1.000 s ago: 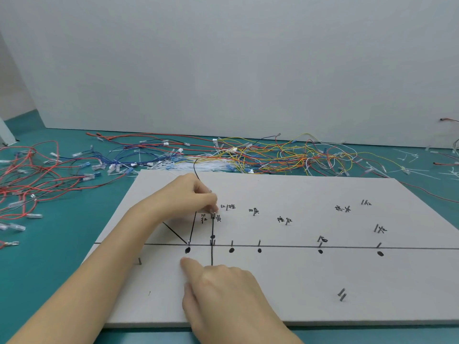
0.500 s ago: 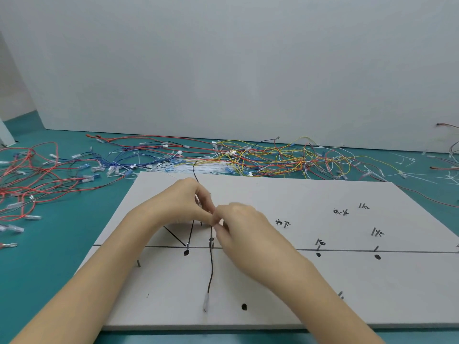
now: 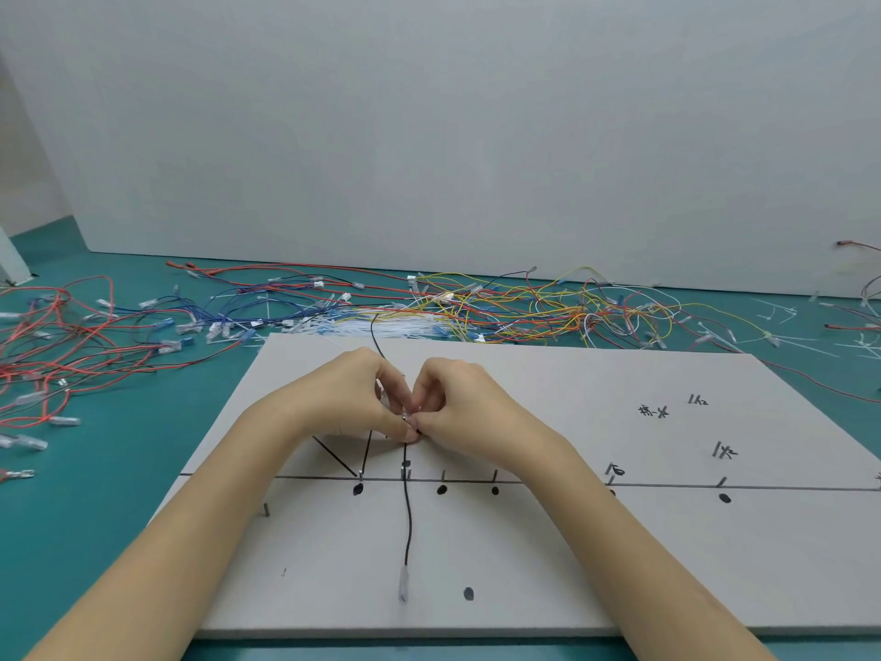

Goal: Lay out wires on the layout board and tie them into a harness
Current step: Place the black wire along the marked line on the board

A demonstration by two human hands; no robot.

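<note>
The green bench (image 3: 95, 541) holds my big grey layout board (image 3: 572, 565). Heaps of loose wires (image 3: 476, 302) lie on the bench behind it.

A moment ago my right hand (image 3: 457, 403) pressed the near part of the board. Now it has come up to meet my left hand (image 3: 348, 398). Both hands pinch the black wire (image 3: 407, 517) at one spot, fingertips touching. I think this means I am fixing the wire onto a pin, so this wire is nearly laid.

The wire runs from my hands down the board to its clear plug (image 3: 403, 584). My fingers hide the pin and the writing there. I cannot tell what the small shiny bit between them is.
</note>
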